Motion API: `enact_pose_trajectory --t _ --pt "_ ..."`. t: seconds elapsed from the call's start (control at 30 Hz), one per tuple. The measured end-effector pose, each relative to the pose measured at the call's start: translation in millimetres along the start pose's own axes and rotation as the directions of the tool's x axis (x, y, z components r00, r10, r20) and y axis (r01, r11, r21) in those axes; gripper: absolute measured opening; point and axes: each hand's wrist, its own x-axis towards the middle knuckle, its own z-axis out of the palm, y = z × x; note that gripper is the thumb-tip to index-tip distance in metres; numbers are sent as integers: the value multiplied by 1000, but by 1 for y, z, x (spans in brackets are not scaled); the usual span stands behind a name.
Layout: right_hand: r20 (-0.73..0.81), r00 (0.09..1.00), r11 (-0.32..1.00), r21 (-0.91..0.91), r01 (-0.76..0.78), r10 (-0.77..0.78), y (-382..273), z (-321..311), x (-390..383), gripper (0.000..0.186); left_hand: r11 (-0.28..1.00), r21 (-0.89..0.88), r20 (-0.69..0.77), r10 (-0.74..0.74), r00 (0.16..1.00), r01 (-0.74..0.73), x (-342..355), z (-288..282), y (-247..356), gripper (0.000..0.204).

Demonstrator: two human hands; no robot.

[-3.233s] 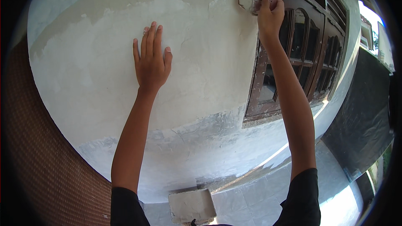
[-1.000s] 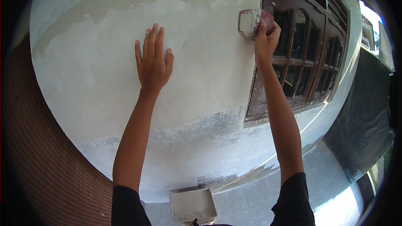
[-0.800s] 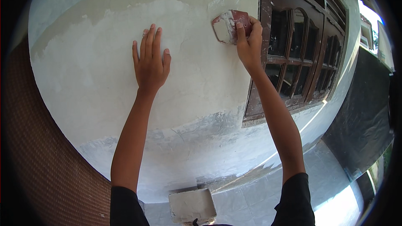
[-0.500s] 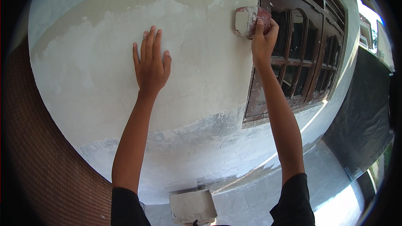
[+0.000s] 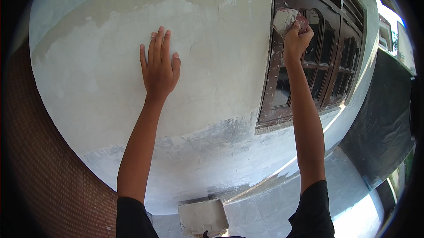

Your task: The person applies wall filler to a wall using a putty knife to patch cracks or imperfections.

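My left hand [image 5: 159, 70] lies flat with spread fingers against the patchy off-white wall [image 5: 212, 74]. My right hand [image 5: 298, 40] pinches a reddish putty scraper [image 5: 302, 21] whose pale end is coated with white putty [image 5: 282, 19]. The scraper is in front of the upper left part of the brown wooden window [image 5: 286, 79]; whether it touches the frame I cannot tell. Damp-looking beige filler covers the upper wall, and a grey unfinished band [image 5: 221, 132] runs below it.
A putty-smeared rectangular tray [image 5: 203, 216] sits low in the middle, by the grey tiled floor [image 5: 260, 213]. A brown woven panel [image 5: 53, 158] borders the wall on the left. Dark sheeting [image 5: 380, 119] hangs at the right, with daylight beyond it.
My right hand has moved the scraper rightward, off the wall beside the window and over the window frame. My left hand has stayed in place on the wall.
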Motion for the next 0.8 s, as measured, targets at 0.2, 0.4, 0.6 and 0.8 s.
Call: enact_pose_trajectory --t 0.2,0.4,0.6,0.8 --pt "363 918 981 165 107 -161 2 16 -55 35 998 57 -7 18 1000 -18 1 -3 -2 58" --pt "443 872 977 130 166 -207 11 27 -64 37 999 48 -2 17 1000 -17 1 -2 -1 59" --pt "433 883 983 108 150 -182 18 24 -57 37 999 37 -1 13 1000 -13 1 -2 -2 59" --pt "424 888 972 -60 226 -181 20 22 -57 40 1000 11 -2 10 1000 -10 1 -1 -3 60"
